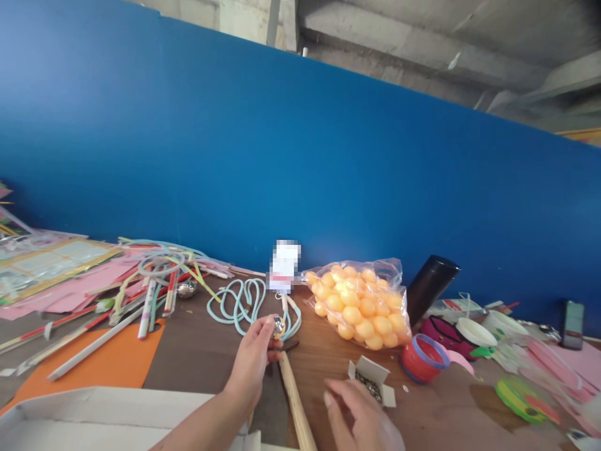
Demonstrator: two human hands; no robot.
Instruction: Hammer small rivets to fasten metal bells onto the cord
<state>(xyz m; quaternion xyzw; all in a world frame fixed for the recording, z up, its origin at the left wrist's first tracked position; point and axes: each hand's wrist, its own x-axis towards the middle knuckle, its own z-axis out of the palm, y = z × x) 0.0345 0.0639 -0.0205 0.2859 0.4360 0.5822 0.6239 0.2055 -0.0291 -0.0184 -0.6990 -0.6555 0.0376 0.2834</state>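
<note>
Ball (278, 327) | held at tip of left hand (250, 357) | right hand (360, 416) near box (375, 369)

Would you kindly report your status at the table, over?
Left hand pinching shiny round piece. Right hand near open white box. Wooden handle lying between hands.

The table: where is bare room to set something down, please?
The table is bare between orange sheet and cord, between handle and balls, and between small box and green disc. The left end is crowded with sticks and pink paper.
</note>
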